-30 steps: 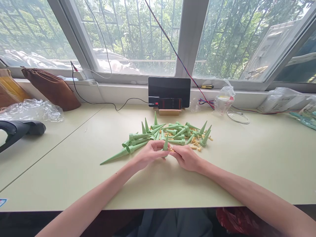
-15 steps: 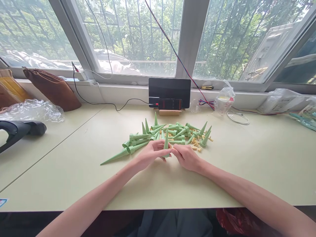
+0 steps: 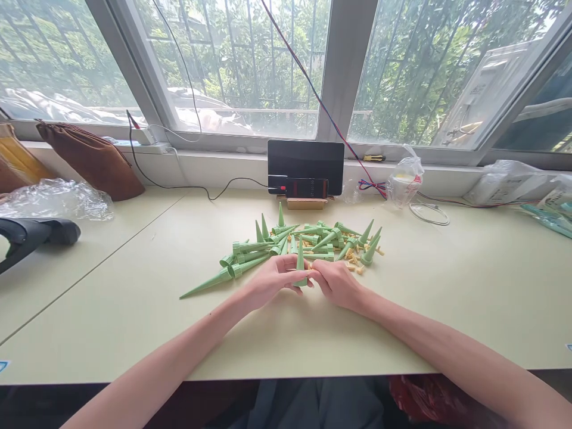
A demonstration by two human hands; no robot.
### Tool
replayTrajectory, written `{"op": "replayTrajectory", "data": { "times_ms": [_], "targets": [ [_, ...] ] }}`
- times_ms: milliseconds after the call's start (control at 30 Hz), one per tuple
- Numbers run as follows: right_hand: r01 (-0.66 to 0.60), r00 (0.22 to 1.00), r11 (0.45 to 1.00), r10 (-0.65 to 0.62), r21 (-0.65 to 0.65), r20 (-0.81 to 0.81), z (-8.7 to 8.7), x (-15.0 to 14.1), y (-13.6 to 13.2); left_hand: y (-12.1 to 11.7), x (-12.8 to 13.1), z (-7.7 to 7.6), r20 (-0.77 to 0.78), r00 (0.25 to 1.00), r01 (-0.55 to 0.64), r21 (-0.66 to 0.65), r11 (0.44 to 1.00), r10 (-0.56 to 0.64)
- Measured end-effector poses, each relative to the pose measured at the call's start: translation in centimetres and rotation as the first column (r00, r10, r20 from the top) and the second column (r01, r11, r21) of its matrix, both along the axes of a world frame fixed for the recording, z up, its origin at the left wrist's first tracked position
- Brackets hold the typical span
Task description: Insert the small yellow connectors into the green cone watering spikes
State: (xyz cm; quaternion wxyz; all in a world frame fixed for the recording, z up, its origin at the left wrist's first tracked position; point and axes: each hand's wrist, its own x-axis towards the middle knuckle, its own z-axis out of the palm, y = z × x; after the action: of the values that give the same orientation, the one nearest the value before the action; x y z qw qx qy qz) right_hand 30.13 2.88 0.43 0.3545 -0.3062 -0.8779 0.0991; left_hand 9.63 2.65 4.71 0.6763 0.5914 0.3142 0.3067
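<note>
My left hand (image 3: 277, 277) grips a green plastic watering spike (image 3: 300, 260), its point upward and its wide collar low between my fingers. Close against it, my right hand (image 3: 336, 281) is closed in a pinch on a small yellow valve (image 3: 310, 267), mostly hidden by the fingertips, at the spike's side. Just beyond my hands lies a loose heap of similar green spikes (image 3: 250, 257), some lying flat and several standing point up. Small yellow valves (image 3: 353, 260) are scattered among them, mainly at the heap's right side.
A black tablet (image 3: 306, 159) leans at the back, with a phone (image 3: 307, 188) before it on a cardboard piece (image 3: 305, 204). A bagged cup (image 3: 403, 182) and a white cable (image 3: 429, 213) are at right. A brown pouch (image 3: 96, 161), crinkled plastic (image 3: 56, 199) and a black object (image 3: 40, 235) are at left.
The whole view has shifted very slightly. Both hands keep their hold at the spike, with almost no visible movement.
</note>
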Motion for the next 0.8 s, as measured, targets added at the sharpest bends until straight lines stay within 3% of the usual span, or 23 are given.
{"op": "replayTrajectory", "data": {
  "times_ms": [800],
  "targets": [
    [0.039, 0.998, 0.999, -0.039, -0.006, -0.04, -0.39, -0.25, 0.09, 0.03, -0.04, -0.31, -0.047, 0.998, -0.039, 0.145, 0.989, 0.046]
  ]
}}
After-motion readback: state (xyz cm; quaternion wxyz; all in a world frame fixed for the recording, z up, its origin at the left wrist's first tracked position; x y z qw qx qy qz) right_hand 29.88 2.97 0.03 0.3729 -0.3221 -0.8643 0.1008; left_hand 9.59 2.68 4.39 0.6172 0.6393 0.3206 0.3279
